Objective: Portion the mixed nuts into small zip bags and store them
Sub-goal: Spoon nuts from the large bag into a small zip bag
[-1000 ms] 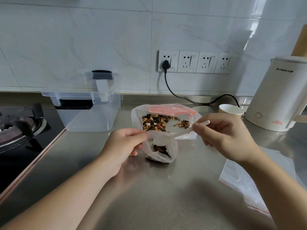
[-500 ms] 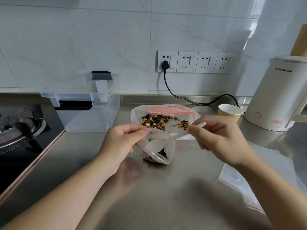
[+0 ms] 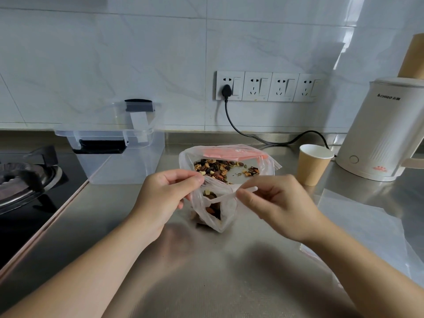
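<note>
On the brushed steel counter (image 3: 229, 271), seen from the head camera, a small clear zip bag (image 3: 226, 210) stands partly filled with nuts. The left hand (image 3: 165, 198) pinches its mouth open at the left edge, thumb and forefinger closed on the film. The right hand (image 3: 277, 207) grips a white plastic spoon (image 3: 223, 196), whose bowl dips into the bag. Just behind lies a large clear bag of mixed nuts (image 3: 227, 166), open. A brown paper cup (image 3: 313, 165) stands to its right, and a clear plastic storage box (image 3: 121, 154) to its left.
</note>
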